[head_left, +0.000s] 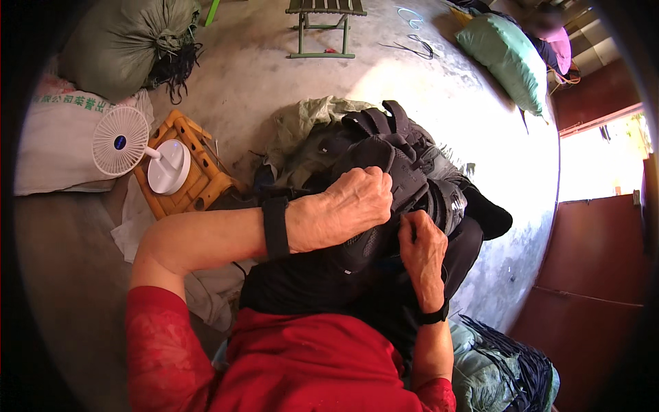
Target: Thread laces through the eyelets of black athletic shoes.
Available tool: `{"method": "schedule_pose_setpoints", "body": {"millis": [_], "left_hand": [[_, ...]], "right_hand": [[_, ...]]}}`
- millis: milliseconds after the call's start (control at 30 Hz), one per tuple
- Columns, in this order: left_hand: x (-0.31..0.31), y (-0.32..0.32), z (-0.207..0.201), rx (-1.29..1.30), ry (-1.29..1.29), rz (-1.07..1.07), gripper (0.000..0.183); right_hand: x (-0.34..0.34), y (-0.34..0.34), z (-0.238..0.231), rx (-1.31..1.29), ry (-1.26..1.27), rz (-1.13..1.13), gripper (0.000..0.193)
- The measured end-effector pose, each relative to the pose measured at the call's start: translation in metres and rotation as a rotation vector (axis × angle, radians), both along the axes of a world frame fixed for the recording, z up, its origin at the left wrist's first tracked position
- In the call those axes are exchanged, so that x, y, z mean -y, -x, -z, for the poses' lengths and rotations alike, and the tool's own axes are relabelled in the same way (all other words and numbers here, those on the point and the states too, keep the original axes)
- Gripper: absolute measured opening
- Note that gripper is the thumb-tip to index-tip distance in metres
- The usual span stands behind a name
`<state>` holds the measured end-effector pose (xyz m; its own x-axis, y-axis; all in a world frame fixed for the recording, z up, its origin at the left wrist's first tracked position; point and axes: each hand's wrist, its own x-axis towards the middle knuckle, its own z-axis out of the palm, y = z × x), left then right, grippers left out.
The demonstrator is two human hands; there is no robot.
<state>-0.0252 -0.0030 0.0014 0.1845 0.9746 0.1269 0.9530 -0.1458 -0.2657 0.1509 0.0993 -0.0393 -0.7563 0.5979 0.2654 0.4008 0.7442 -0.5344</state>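
Observation:
A heap of black mesh and fabric pieces that look like shoe uppers [412, 161] lies over my lap and knees. My left hand [353, 206] is closed in a fist on one black shoe upper [364, 250], its knuckles facing up. Just right of it, my right hand [423, 250] has its thumb and fingers pinched together against the dark material. What is between those right fingertips is too small or hidden to name. Each wrist wears a black band. Beneath the heap, a pale green woven sack [309, 117] shows at the far side.
To the left, a white fan [168, 167] stands on a bamboo stool [182, 127] beside stuffed sacks [123, 48]. A folding stool [326, 31] is ahead; a green sack [504, 58] lies far right, near a person. Black laces [508, 357] drape over a bundle at my right.

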Motion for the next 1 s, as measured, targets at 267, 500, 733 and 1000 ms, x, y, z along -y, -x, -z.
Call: {"method": "schedule_pose_setpoints", "body": {"millis": [267, 500, 733, 1000], "left_hand": [[-0.006, 0.043, -0.005, 0.223, -0.167, 0.368, 0.010], [-0.030, 0.050, -0.005, 0.406, 0.098, 0.366, 0.011], [-0.042, 0.052, 0.009, 0.594, 0.182, 0.371, 0.011], [-0.028, 0.042, 0.018, 0.915, 0.114, 0.229, 0.022]], "right_hand": [[-0.030, 0.008, -0.027, 0.103, -0.453, -0.280, 0.034], [-0.067, 0.017, -0.053, 0.335, -0.131, -0.604, 0.031], [-0.072, 0.028, -0.035, 0.549, -0.078, -0.681, 0.021], [-0.072, 0.029, -0.026, 0.193, 0.624, -0.334, 0.022]]}}
